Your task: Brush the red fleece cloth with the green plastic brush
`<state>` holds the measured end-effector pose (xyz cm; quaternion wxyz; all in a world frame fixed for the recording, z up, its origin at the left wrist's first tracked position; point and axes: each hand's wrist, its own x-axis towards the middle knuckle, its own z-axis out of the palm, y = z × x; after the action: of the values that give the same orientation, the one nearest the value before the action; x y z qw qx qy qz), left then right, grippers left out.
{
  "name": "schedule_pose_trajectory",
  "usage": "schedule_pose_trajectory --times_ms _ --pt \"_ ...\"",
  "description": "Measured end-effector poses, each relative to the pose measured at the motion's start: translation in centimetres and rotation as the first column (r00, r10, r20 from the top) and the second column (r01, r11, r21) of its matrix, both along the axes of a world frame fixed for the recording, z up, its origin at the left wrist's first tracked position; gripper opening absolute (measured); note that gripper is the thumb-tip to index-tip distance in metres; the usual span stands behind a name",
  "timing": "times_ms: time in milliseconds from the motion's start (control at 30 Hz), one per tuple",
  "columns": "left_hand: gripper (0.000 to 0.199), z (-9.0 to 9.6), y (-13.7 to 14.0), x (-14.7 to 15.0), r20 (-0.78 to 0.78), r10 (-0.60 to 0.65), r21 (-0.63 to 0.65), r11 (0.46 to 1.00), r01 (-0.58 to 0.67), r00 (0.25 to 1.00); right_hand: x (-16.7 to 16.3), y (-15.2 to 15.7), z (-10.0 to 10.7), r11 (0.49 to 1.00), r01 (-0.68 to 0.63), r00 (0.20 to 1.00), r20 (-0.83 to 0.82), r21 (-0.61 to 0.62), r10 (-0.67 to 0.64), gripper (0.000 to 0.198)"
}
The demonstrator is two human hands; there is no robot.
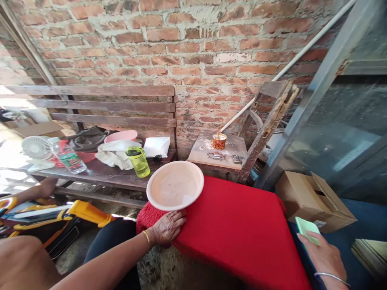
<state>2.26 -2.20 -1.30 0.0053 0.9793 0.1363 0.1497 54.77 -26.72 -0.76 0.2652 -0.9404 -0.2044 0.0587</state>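
Note:
Beside the near rim of a pale pink basin (pixel 175 187), my left hand (pixel 168 228) lies on the edge of a red cloth (pixel 238 225), its fingers extended. Whether the fingertips touch the basin cannot be told. The basin stands at the cloth's left end and seems to hold water with small dark specks. At the far right, my right hand (pixel 326 254) is closed round a light-green flat block (pixel 306 229) with rounded corners. The block's lower part is hidden in the hand, and its exact kind does not show.
A wooden bench (pixel 105 177) bears a green bottle (pixel 138 161), a water bottle (pixel 71 157), a white fan (pixel 36 148) and cloths. Behind the red cloth, a chair (pixel 196 151) carries a small tub (pixel 219 141) and padlocks (pixel 215 156). A cardboard box (pixel 302 197) sits right.

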Motion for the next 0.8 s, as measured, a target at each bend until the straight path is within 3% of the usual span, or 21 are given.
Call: schedule_pose_trajectory --times_ms 133,233,333,467,600,700,800 --pt "0.041 -0.1 0.0 0.1 -0.002 0.001 -0.031 1.0 -0.001 1.0 -1.3 1.6 1.7 0.998 -0.048 0.999 -0.024 0.045 0.049 0.058" --pt "0.04 -0.1 -0.1 0.2 0.0 0.003 -0.046 0.999 -0.003 1.0 -5.9 6.1 3.4 0.975 -0.188 0.982 -0.004 0.117 0.19 0.059" --pt "0.039 -0.1 -0.2 0.4 0.009 0.008 -0.058 0.998 -0.007 1.0 -11.5 11.7 4.2 0.911 -0.369 0.927 0.004 0.183 0.375 0.056" --pt "0.037 -0.1 -0.3 0.4 0.021 0.016 -0.076 0.997 -0.014 1.0 -18.0 18.9 3.9 0.816 -0.57 0.822 0.077 0.098 0.564 0.041" --pt "0.038 -0.3 -0.4 0.3 0.031 0.025 -0.085 0.996 -0.022 0.999 -23.0 24.2 3.1 0.742 -0.67 0.739 0.116 0.026 0.663 0.031" --pt "0.038 -0.4 -0.5 0.2 0.034 0.034 -0.086 0.996 -0.031 0.999 -24.8 26.5 2.4 0.696 -0.718 0.688 0.137 -0.012 0.712 0.027" --pt "0.037 -0.2 -0.6 0.1 0.035 0.04 -0.081 0.996 -0.037 0.999 -23.8 26.9 2.0 0.697 -0.716 0.686 0.145 -0.045 0.714 0.028"
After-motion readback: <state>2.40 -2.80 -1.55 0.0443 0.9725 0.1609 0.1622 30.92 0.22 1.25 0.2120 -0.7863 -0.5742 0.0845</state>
